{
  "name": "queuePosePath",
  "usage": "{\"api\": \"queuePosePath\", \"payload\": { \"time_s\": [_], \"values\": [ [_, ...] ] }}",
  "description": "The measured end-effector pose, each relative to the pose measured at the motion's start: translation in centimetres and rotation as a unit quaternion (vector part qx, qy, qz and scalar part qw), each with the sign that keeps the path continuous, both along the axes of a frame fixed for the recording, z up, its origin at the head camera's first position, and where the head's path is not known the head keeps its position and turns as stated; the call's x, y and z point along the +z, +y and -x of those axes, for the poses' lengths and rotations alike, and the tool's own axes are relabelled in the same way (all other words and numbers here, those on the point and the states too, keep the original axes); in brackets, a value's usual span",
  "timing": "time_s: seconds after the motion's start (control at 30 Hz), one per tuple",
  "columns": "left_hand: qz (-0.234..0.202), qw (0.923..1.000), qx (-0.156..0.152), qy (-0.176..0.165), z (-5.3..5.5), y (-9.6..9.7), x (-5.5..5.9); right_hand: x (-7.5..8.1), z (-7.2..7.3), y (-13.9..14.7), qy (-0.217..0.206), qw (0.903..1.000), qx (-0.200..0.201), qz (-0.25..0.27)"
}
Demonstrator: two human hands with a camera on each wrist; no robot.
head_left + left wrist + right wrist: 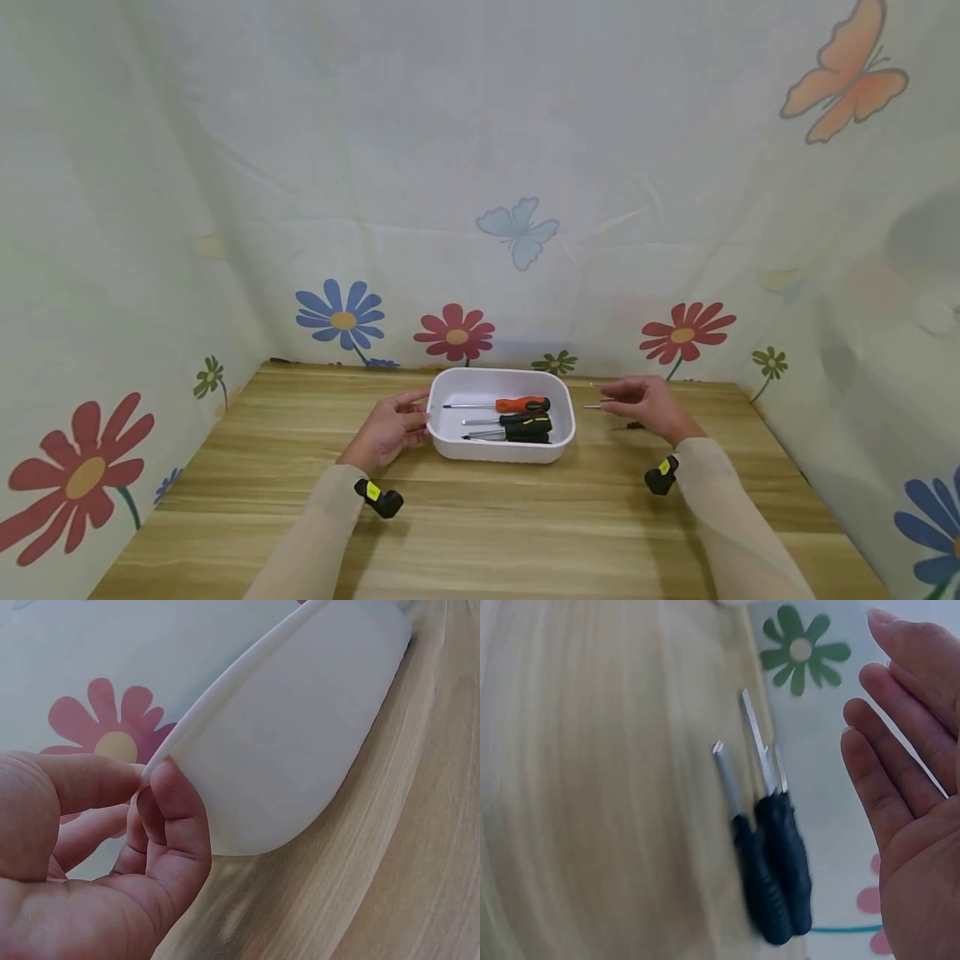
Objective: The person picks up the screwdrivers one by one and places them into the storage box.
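A white plastic box (pixel 501 452) stands on the table with several screwdrivers in it. One has an orange and black handle (pixel 517 405); the others are dark-handled (pixel 529 427), one with yellow marks. At the box's left end my left hand (pixel 390 429) pinches the rim (pixel 199 712) between thumb and fingers. My right hand (pixel 651 406) is to the right of the box, over more screwdrivers (pixel 592 407) on the table. In the right wrist view, its fingers (pixel 889 772) are extended and apart from these dark-handled screwdrivers (pixel 761 889), whose metal tips point away.
The wooden table (pixel 480 533) ends at the back against a white curtain (pixel 375 150) printed with flowers and butterflies. The same curtain runs along both sides. Each wrist carries a small black camera (pixel 380 497).
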State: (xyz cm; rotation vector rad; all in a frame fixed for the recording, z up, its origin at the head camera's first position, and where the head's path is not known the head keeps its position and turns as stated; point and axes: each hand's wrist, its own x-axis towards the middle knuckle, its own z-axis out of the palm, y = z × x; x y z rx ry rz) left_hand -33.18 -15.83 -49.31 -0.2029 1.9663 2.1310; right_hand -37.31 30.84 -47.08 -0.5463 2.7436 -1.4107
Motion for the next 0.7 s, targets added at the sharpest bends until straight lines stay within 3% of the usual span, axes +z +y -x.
{"api": "queuePosePath", "payload": {
  "time_s": [0.23,0.47,0.7],
  "values": [
    [-0.002,1.0,0.001,-0.003,0.0,-0.1,0.1,-1.3,0.3,2.0,-0.011,0.9996,-0.017,-0.021],
    [0.0,1.0,0.005,0.0,0.1,0.0,0.0,-2.1,0.3,4.3,-0.02,0.9958,-0.047,-0.075],
    [-0.007,1.0,0.005,0.005,0.1,0.0,-0.2,-2.4,0.1,6.0,-0.013,0.9948,-0.059,-0.082]
  ]
}}
